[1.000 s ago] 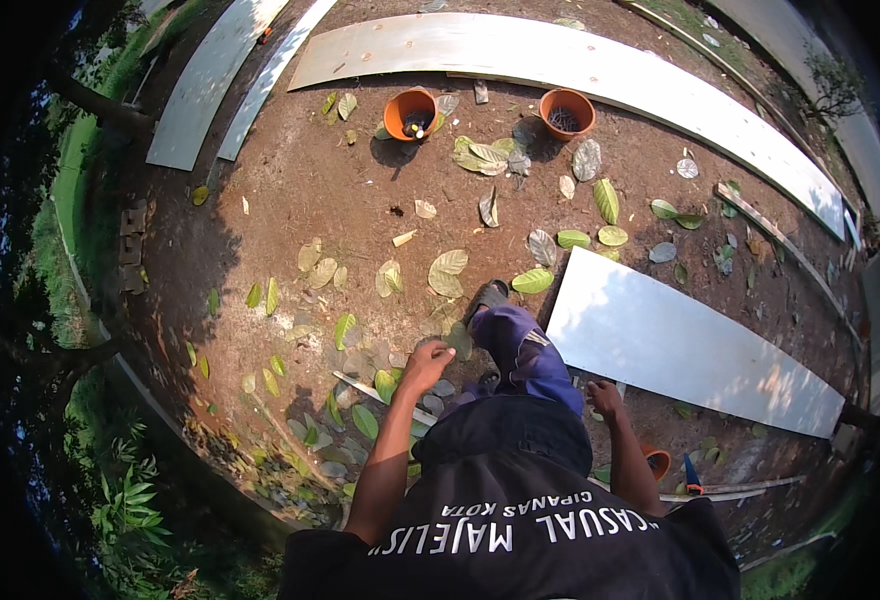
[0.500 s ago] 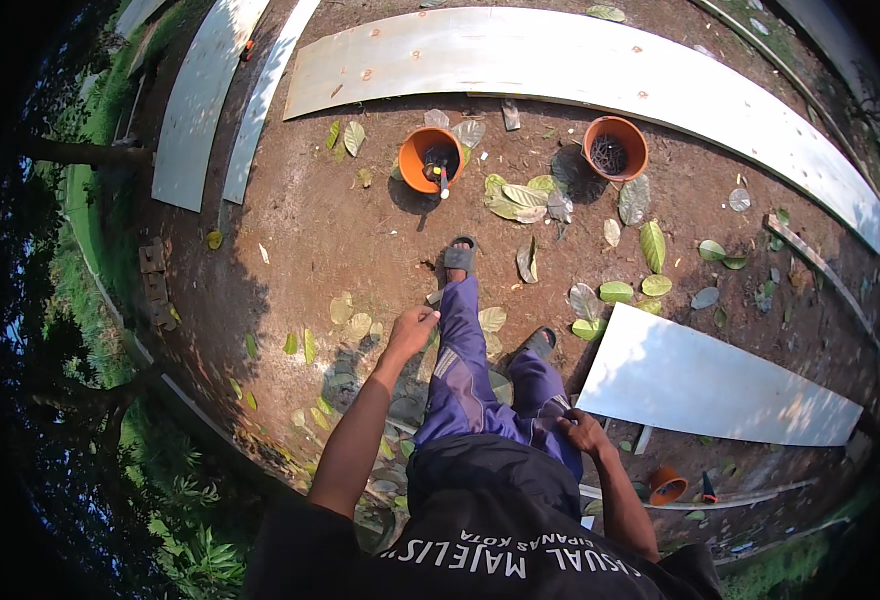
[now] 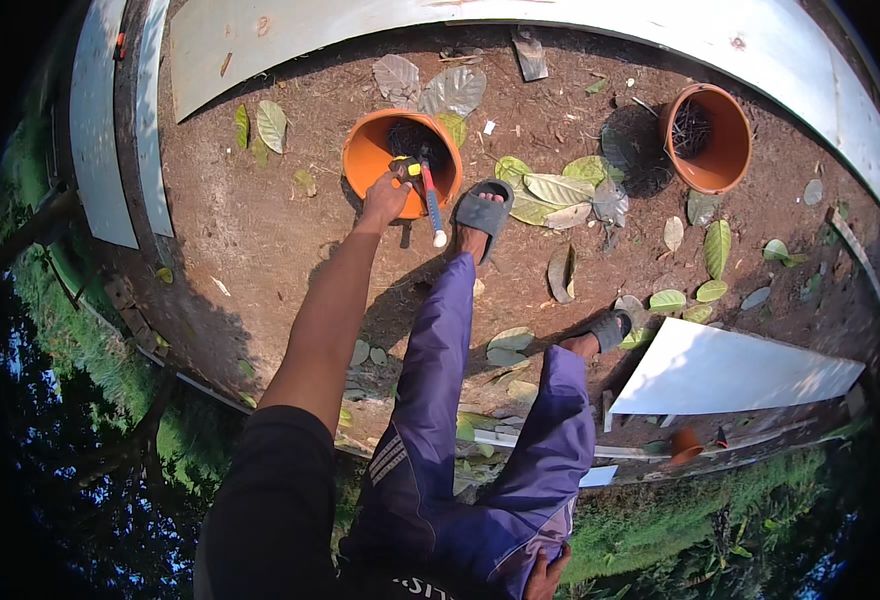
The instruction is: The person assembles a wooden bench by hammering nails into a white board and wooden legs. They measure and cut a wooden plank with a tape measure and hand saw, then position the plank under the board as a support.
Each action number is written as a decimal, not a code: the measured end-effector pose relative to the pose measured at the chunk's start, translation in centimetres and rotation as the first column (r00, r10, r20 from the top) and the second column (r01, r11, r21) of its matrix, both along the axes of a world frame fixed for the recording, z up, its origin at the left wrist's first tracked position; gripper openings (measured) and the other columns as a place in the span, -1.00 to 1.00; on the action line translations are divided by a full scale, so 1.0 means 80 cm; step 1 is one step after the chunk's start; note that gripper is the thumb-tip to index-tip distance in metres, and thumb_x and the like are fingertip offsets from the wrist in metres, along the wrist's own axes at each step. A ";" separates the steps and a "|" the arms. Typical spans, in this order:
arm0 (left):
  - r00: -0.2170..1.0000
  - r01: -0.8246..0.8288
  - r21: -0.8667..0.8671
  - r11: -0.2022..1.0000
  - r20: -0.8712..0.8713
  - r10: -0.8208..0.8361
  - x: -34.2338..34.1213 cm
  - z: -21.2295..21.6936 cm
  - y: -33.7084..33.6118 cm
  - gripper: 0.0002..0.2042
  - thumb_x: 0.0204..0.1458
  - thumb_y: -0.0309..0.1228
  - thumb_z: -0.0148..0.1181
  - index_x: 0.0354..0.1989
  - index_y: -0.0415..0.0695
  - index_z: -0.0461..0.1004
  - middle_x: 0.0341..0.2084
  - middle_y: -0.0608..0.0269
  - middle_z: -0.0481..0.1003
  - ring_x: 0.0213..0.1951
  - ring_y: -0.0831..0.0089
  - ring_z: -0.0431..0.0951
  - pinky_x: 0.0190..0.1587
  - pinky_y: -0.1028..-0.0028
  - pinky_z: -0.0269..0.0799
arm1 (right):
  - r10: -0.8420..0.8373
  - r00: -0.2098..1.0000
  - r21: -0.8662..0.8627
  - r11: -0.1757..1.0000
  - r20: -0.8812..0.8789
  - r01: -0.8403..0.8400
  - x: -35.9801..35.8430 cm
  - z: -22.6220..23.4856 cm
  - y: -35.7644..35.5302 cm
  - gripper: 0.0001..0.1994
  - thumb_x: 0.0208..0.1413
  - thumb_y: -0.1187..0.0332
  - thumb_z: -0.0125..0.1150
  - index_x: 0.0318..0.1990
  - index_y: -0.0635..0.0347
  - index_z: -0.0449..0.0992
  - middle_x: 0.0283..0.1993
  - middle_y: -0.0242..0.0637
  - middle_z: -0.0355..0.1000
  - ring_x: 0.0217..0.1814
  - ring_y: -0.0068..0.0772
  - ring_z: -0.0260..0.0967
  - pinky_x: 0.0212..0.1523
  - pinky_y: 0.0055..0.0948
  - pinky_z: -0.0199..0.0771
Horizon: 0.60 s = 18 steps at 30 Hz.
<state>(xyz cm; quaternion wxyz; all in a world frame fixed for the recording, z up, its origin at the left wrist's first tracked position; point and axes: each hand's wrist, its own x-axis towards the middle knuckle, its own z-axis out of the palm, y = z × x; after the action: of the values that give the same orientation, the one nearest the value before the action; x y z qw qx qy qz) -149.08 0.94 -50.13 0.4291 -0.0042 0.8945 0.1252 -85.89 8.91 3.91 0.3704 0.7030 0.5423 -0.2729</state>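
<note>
Left arm (image 3: 325, 320) outstretched, fingers (image 3: 385, 197) apparently closed.

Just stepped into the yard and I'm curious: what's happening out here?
A person stands on bare soil strewn with leaves, left hand stretched to the rim of an orange pot and gripping a small tool with a red and yellow handle. The right hand hangs by the hip, holding nothing visible. A second pot stands apart to the right.

The near orange pot (image 3: 403, 163) looks like smooth matt plastic, as does the browner pot (image 3: 707, 137) to the right. The tool (image 3: 428, 195) lying on its rim has a glossy red handle with a yellow band. The ground (image 3: 270, 240) is rough, dry soil. White sheets (image 3: 735, 370) look flat and smooth. The trousers (image 3: 460, 440) are purple cloth, the sandals (image 3: 484, 211) matt grey rubber.
</note>
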 end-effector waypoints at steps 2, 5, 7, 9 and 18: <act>0.992 0.125 0.046 0.991 -0.009 -0.125 -0.028 -0.050 0.005 -0.31 0.07 -0.15 0.31 0.40 -0.03 0.27 0.10 -0.24 0.49 0.22 -0.11 0.44 0.25 0.11 0.38 | -0.189 0.982 -0.105 0.976 0.016 0.190 -0.055 -0.011 0.001 -0.18 0.32 -0.24 -0.06 0.50 0.22 0.06 0.47 0.11 0.16 0.49 0.01 0.11 0.45 -0.17 0.08; 0.946 0.321 -0.038 0.946 0.049 -0.319 -0.046 -0.095 0.017 -0.23 0.03 -0.17 0.32 0.46 0.03 0.17 0.03 -0.36 0.49 0.18 -0.21 0.45 0.24 0.11 0.38 | -0.379 0.918 -0.107 0.914 0.117 0.391 -0.238 -0.009 0.046 -0.26 0.35 -0.07 0.06 0.48 0.24 0.08 0.46 0.15 0.15 0.50 0.01 0.10 0.47 -0.18 0.05; 0.946 0.320 -0.065 0.945 0.070 -0.316 -0.049 -0.103 0.012 -0.26 0.02 -0.17 0.32 0.41 -0.01 0.20 -0.01 -0.42 0.49 0.14 -0.26 0.47 0.22 0.08 0.40 | -0.299 0.933 -0.135 0.935 0.200 0.328 -0.193 0.008 0.023 -0.30 0.36 -0.04 0.06 0.45 0.24 0.12 0.43 0.14 0.19 0.49 0.03 0.12 0.46 -0.19 0.07; 0.965 0.254 -0.082 0.964 0.087 -0.247 -0.039 -0.106 0.030 -0.30 0.02 -0.17 0.32 0.34 -0.07 0.23 -0.04 -0.44 0.50 0.10 -0.28 0.49 0.20 0.06 0.41 | -0.366 0.917 -0.216 0.893 0.159 0.394 -0.252 0.002 0.047 -0.32 0.36 0.00 0.08 0.45 0.27 0.12 0.43 0.13 0.20 0.49 0.04 0.12 0.46 -0.19 0.08; 0.983 -0.061 -0.159 0.985 -0.183 0.031 -0.018 -0.174 -0.018 -0.45 0.10 -0.21 0.28 0.03 -0.39 0.17 -0.24 -0.36 0.58 -0.23 -0.11 0.67 -0.20 0.11 0.60 | -0.424 0.889 -0.483 0.749 0.176 0.453 -0.263 -0.081 0.094 -0.40 0.33 0.10 0.13 0.39 0.27 0.23 0.27 0.11 0.39 0.31 0.00 0.37 0.33 -0.16 0.31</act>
<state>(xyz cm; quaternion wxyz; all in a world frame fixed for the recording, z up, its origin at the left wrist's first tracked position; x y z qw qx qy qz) -150.54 -0.49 -64.06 0.3418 -0.0489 0.9365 0.0610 -106.93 16.40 -2.54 0.4838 0.6935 0.2595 -0.4664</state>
